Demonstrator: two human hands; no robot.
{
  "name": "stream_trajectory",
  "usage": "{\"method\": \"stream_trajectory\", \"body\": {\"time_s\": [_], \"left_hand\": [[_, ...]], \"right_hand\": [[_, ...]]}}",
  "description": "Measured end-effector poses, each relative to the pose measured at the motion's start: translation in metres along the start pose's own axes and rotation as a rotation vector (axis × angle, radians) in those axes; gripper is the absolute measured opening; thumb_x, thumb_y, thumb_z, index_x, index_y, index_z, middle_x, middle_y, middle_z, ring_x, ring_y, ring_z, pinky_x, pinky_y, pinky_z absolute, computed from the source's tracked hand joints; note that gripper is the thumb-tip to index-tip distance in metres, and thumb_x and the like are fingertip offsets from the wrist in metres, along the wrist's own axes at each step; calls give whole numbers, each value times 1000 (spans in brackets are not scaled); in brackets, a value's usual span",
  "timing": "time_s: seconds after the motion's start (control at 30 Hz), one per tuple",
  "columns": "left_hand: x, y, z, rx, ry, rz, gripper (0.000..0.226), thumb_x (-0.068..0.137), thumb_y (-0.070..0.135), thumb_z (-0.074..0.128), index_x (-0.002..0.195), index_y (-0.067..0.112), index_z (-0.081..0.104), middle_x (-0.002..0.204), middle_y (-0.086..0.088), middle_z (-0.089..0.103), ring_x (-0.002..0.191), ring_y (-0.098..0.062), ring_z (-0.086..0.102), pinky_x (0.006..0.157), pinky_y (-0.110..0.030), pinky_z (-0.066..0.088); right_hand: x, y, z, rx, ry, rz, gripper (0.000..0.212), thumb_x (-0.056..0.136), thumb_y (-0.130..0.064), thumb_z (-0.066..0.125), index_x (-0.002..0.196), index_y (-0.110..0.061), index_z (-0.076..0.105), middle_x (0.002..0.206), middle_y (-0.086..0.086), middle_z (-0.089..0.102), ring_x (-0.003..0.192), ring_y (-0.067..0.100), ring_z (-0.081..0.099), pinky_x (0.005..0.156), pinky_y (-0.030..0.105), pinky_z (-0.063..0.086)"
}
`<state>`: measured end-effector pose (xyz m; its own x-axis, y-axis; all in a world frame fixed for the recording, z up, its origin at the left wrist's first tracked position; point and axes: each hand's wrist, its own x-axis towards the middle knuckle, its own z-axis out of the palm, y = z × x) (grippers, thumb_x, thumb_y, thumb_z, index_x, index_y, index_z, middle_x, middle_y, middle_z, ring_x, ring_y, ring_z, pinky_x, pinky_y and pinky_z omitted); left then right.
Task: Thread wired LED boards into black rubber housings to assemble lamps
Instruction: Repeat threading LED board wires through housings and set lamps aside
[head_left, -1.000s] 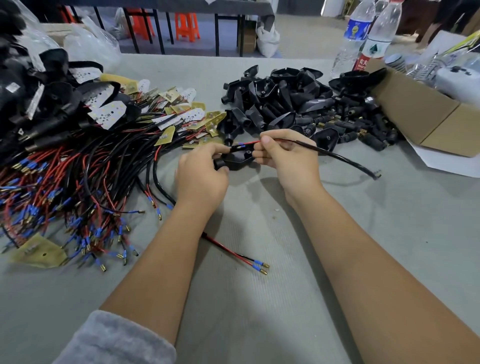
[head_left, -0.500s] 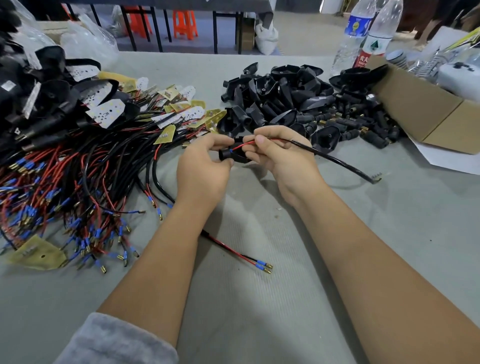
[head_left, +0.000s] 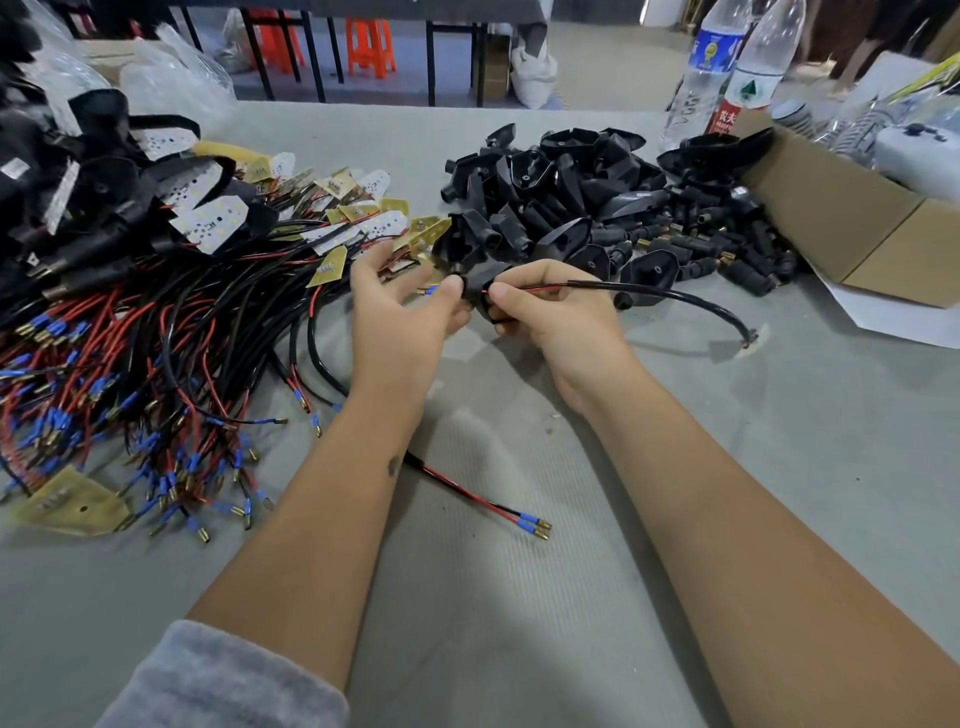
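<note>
Black rubber housing (head_left: 475, 291) held above the table, red-black wired lead (head_left: 613, 287) apparently threaded through, blue terminal (head_left: 430, 291) emerging left

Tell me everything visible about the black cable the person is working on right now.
The black cable is a thin, flexible sheathed lead, seemingly rubber-coated. It arcs from the right hand out to the right, its free end resting on the grey table. Near the hand the sheath ends and red and black wires emerge, pinched by the right hand and entering the black rubber housing. Blue-sleeved terminals poke out by the left hand, which steadies the housing.
</note>
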<state>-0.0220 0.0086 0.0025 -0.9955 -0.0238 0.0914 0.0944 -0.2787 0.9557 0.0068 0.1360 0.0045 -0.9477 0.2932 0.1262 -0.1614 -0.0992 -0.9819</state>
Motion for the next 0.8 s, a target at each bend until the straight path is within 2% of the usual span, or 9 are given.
{"method": "stream_trajectory", "body": {"time_s": [0.07,0.1,0.17,0.2,0.27,0.37,0.47,0.6,0.8], "left_hand": [[2,1,0,-115,13,-107,66,89,-1,65,145,6,31,112,-18,64,91,-22,70,74,-23,58],[2,2,0,-190,7,-165,57,89,-1,65,141,0,39,108,-17,67,88,-21,71,77,-25,59],[3,3,1,-289,-34,-233,14,90,-3,63,103,-4,67,88,-12,73,79,-18,72,77,-25,59],[3,2,1,-301,-52,-250,13,91,-3,61,82,0,71,78,-8,74,75,-16,72,74,-23,59],[5,-1,0,-301,-118,-258,31,92,0,60,65,8,73,72,-5,74,71,-13,72,70,-22,59],[5,-3,1,-196,-209,-230,17,96,10,57,88,16,71,80,2,75,80,-12,73,81,-27,59],[3,-4,3,-100,-265,-196,18,101,21,51,106,27,67,92,7,76,89,-13,73,77,-24,58],[1,-2,4,-111,-204,-178,26,104,29,42,104,28,68,99,2,73,88,-18,73,71,-25,56],[4,3,2,-239,-71,-218,32,105,37,36,104,24,65,116,-16,66,96,-28,70,72,-31,58]], "right_hand": [[0,-1,0,-8,-20,-5,17,84,0,70,75,-14,69,69,2,69,70,14,64,65,25,52],[0,-1,0,1,-24,-6,16,84,-1,70,76,-14,69,70,1,70,71,13,65,67,25,52],[-1,-2,-2,34,-17,-5,14,84,-1,70,77,-13,70,72,2,70,73,14,66,69,26,52],[-1,-2,-2,48,-11,-3,13,84,-1,70,77,-13,71,72,2,70,75,15,66,70,26,52],[-1,-3,-3,64,3,2,15,84,-1,70,76,-14,72,73,2,71,76,16,66,73,27,52],[-1,-3,-4,72,4,11,14,84,-3,70,77,-14,72,74,1,71,76,15,66,75,28,52],[-1,-1,-3,3,-8,5,13,84,-3,71,78,-14,72,74,2,71,75,13,65,72,26,51],[-1,-2,0,-53,-42,3,7,86,-5,70,82,-11,72,77,5,69,75,13,63,70,26,50],[-1,-5,-2,142,-12,34,9,90,-1,63,84,-7,65,68,3,64,60,12,59,58,21,50]]}}
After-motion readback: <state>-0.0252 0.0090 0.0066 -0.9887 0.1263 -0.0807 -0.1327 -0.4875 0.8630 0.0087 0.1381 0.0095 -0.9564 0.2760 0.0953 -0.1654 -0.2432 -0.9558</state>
